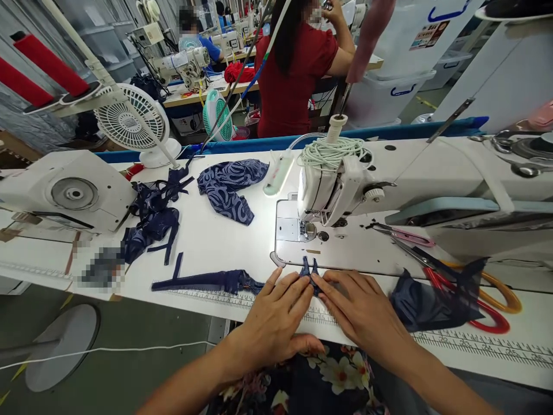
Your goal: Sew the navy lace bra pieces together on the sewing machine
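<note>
My left hand (pixel 276 314) lies on the front edge of the sewing table, fingers stretched out and thumb apart. Beside it, my right hand (pixel 365 311) rests with its fingers extended. The fingertips of both press on a small navy fabric piece (pixel 305 267), whose two narrow ends poke out beyond them; the rest is hidden. From under my left hand a long navy fabric strip (pixel 207 281) runs left along the printed ruler. Just behind the fingertips is the sewing machine's needle plate (pixel 287 229), under the machine head (pixel 322 196).
Patterned navy fabric (pixel 233 184) and a navy heap (pixel 153 216) lie left. At right are sheer navy fabric (pixel 423 300), red-handled scissors (pixel 492 323), orange-handled scissors (pixel 510 300) and pink snips (pixel 412 236). A white fan (pixel 132 118) stands behind; a person in red (pixel 287 75) sits beyond.
</note>
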`<action>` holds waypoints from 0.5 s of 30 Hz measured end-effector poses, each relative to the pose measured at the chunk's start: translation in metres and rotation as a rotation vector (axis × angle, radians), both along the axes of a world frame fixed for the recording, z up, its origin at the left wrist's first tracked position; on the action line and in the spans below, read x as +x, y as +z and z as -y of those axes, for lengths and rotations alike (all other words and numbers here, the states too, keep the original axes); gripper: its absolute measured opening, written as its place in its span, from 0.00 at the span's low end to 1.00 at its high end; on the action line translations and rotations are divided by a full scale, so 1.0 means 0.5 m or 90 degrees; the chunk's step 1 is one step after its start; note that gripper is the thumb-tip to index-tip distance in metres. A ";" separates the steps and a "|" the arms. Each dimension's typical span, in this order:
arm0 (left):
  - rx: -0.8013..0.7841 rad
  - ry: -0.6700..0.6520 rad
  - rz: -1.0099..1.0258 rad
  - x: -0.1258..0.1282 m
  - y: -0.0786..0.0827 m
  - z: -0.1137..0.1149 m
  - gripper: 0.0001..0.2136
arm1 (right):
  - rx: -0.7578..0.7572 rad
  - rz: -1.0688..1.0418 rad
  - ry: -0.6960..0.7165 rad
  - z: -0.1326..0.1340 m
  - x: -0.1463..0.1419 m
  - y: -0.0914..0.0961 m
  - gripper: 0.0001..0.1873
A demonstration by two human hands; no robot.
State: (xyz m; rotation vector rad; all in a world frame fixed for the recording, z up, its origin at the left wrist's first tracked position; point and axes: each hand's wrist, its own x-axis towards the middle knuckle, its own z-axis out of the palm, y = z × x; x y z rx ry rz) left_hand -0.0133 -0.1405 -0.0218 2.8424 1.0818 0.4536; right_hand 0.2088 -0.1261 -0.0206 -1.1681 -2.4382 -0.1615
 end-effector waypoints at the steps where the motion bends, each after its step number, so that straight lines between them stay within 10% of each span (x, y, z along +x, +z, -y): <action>1: 0.015 0.005 -0.002 0.000 -0.003 -0.001 0.40 | 0.001 -0.001 -0.001 0.000 0.002 -0.001 0.17; 15: 0.045 0.028 -0.058 0.014 0.007 -0.022 0.35 | 0.006 -0.038 0.010 -0.018 0.015 0.001 0.15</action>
